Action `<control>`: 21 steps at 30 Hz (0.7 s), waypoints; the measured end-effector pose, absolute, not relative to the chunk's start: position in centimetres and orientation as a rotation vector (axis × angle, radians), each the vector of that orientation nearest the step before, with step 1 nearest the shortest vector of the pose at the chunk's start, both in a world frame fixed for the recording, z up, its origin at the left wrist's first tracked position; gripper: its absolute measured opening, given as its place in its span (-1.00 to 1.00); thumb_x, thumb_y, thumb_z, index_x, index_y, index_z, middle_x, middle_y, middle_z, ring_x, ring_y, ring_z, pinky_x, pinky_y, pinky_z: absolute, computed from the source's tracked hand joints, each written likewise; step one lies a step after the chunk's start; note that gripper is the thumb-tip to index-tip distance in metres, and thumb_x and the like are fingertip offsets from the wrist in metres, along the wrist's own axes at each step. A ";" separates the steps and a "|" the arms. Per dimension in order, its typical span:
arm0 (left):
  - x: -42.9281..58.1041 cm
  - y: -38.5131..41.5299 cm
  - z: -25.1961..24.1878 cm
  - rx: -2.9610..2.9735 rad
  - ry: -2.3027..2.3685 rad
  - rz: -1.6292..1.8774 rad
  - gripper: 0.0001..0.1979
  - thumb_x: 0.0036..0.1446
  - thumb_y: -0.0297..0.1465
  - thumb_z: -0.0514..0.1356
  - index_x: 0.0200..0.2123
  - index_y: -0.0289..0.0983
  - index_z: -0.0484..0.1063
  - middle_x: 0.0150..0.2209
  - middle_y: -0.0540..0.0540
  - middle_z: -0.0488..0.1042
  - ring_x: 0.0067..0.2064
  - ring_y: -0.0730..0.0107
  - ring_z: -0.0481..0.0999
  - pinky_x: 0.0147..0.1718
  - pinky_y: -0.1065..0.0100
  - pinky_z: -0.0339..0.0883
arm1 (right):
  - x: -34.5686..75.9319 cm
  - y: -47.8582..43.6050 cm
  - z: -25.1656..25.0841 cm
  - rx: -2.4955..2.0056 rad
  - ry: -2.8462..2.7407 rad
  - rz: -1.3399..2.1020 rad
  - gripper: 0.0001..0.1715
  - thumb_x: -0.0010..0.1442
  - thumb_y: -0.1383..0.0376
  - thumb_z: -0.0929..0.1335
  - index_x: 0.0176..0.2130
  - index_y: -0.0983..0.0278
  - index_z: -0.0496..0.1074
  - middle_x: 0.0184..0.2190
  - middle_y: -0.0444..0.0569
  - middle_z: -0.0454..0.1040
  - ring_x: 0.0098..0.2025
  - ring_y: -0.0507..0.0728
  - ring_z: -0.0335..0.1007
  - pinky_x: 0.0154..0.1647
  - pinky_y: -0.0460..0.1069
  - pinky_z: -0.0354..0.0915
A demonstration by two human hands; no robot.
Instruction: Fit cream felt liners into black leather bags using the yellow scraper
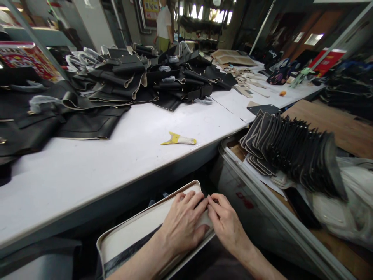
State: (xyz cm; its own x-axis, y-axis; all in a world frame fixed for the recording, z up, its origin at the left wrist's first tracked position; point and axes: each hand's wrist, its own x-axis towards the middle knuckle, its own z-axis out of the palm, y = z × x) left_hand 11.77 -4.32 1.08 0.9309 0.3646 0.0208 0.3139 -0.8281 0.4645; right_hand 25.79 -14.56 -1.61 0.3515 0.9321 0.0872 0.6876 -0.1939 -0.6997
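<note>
A pale, shallow tray-like piece with a raised rim and a dark strip inside lies low in front of me, below the table edge. My left hand rests on its right end, palm down, fingers apart and slightly bent. Beside it, my right hand is pinched at the piece's right corner; whatever lies between its fingertips is too small to make out. The fingertips of both hands nearly meet there.
Black leather pieces are heaped across the white table. A yellow and white tool lies near its edge. At right, a row of dark panels stands beside plastic wrapping. A person stands at the back.
</note>
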 end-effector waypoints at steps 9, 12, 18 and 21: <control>11.6 -3.9 0.9 2.621 0.494 0.168 -0.46 0.10 -0.16 0.24 0.13 -0.16 0.28 0.11 -0.10 0.35 0.10 0.09 0.27 0.10 0.04 0.11 | 29.5 -12.5 -1.9 -1.854 -0.859 1.060 -0.72 0.08 0.14 0.42 -0.25 0.26 0.60 -0.25 -0.03 0.58 -0.18 0.16 0.46 -0.12 0.00 0.32; 11.3 -3.8 0.9 2.571 0.490 0.203 -0.51 0.10 -0.16 0.25 0.09 -0.14 0.33 0.11 -0.07 0.35 0.12 0.11 0.26 0.13 0.06 0.10 | 30.1 -11.8 -1.7 -1.790 -0.866 1.295 -0.68 0.08 0.10 0.43 -0.27 0.29 0.60 -0.36 -0.08 0.57 -0.30 0.09 0.40 -0.29 -0.06 0.27; 10.7 -3.7 -0.3 2.460 0.501 0.333 -0.66 0.24 -0.23 0.15 0.06 -0.17 0.38 0.10 -0.06 0.39 0.14 0.15 0.27 0.16 0.08 0.09 | 31.2 -10.2 -0.6 -1.835 -0.926 1.605 -0.57 -0.01 0.02 0.47 -0.35 0.34 0.57 -0.49 -0.14 0.46 -0.42 0.01 0.25 -0.37 -0.09 0.18; 10.5 -3.0 -0.5 2.333 0.510 0.368 -0.72 0.22 -0.33 0.16 0.00 -0.20 0.44 0.04 -0.05 0.45 0.10 0.20 0.34 0.15 0.15 0.16 | 31.4 -9.4 -0.3 -1.865 -0.944 1.695 -0.55 -0.04 -0.01 0.48 -0.47 0.35 0.47 -0.55 -0.17 0.36 -0.44 0.00 0.22 -0.36 -0.09 0.20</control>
State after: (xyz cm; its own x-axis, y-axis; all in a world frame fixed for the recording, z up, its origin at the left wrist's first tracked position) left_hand 10.51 -2.98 -0.53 0.8814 0.4577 0.1172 0.2555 -0.6704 0.6966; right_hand 31.37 -9.40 -0.31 0.0123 0.7365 -0.6763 0.1876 -0.6661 -0.7219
